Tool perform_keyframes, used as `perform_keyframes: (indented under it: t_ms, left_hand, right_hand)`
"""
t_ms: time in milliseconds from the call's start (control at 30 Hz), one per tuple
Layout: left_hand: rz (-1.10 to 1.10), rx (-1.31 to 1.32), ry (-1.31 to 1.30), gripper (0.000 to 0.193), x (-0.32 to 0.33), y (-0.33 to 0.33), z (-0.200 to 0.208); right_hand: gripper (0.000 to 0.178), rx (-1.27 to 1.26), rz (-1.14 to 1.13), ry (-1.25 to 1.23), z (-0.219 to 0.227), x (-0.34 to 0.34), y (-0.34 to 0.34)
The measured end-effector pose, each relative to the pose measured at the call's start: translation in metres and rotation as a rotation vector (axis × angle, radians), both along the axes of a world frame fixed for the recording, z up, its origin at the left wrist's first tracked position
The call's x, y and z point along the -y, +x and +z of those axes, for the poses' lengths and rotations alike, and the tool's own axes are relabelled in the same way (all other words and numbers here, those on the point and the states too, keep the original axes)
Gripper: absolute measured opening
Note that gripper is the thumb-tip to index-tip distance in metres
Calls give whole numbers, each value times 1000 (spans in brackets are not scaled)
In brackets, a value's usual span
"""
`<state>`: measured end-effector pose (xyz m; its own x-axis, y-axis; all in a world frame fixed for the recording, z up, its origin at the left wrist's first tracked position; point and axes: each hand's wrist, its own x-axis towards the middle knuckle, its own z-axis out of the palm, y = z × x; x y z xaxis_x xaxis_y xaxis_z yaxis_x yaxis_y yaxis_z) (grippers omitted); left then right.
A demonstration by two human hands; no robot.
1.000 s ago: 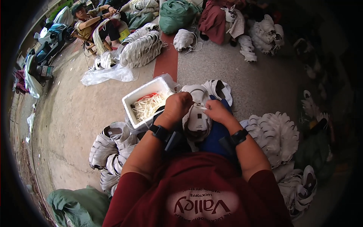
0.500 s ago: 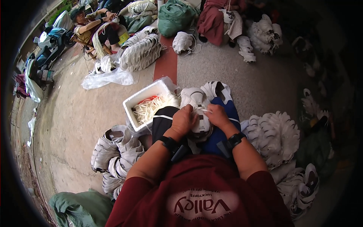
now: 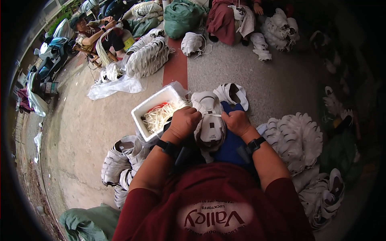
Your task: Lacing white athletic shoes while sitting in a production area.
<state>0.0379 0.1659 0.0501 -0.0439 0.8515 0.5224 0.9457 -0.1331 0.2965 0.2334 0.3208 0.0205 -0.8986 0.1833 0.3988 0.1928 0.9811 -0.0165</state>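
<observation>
On my lap lies a pale grey-white shoe upper [image 3: 210,130], its tongue lying toward me. A white shoelace [image 3: 214,115] crosses it. My left hand [image 3: 185,122] is a fist at the upper's left side, gripping a lace end that its fingers mostly hide. At the right side my right hand [image 3: 238,121] pinches the lace where it leaves the upper. Just beyond, another white upper [image 3: 232,94] rests by my knee. To the left stands a white foam box [image 3: 138,111], with a tangle of cream laces [image 3: 160,117] and something red inside.
Stacked uppers sit at my left [image 3: 116,164] and right [image 3: 295,140]. A green sack [image 3: 90,223] lies at the lower left. Farther off are a seated person [image 3: 94,34], a row of uppers [image 3: 148,56], another green sack [image 3: 183,18] and parked scooters [image 3: 50,56].
My hands have moved apart, left hand leftward and right hand slightly rightward, drawing the lace across the upper. More of the upper shows between them.
</observation>
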Motion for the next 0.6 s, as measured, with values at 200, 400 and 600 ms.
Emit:
perform_keyframes:
  t_ms: [200,400,600]
  left_hand:
    - [132,229,-5,8,37,-8,-35]
    - [154,549,-47,6,41,-12,-37]
    - [110,680,-51,6,30,-17,-21]
  right_hand:
    - [12,-44,13,-127,1,8,15]
    - [14,-66,-138,-544,6,9,5]
    - [16,51,-181,-661,16,14,-34]
